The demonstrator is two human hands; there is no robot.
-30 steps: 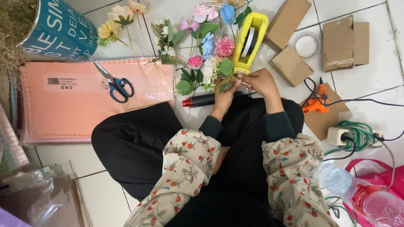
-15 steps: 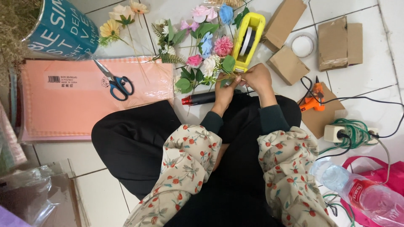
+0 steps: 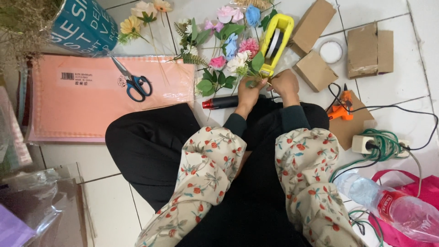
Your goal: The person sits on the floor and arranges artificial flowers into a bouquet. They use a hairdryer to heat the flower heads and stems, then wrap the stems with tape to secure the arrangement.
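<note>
The small bunch of artificial flowers [image 3: 228,64] lies on the white tiled floor [image 3: 411,13] just ahead of the person's knees, pink, white and blue blooms over green leaves; its stems run back into the left hand [image 3: 249,93], whose fingers are closed around them; the right hand [image 3: 284,84] sits just beside it, touching the same stem ends, fingers curled, though what they pinch is too small to tell; a yellow tape dispenser [image 3: 276,41] lies tilted just above both hands, its lower end next to the stems; a dark red-tipped tool [image 3: 224,102] lies on the floor beside the left wrist; to the left, blue-handled scissors [image 3: 135,82] rest on a flat pink packet [image 3: 87,100]; a teal printed tin [image 3: 82,25] stands at the upper left; brown cardboard pieces [image 3: 366,48] and a roll of white tape [image 3: 331,51] lie to the upper right; an orange glue gun [image 3: 342,107] sits on cardboard near a white power strip [image 3: 366,144]; a plastic bottle [image 3: 388,206] lies at lower right.
</note>
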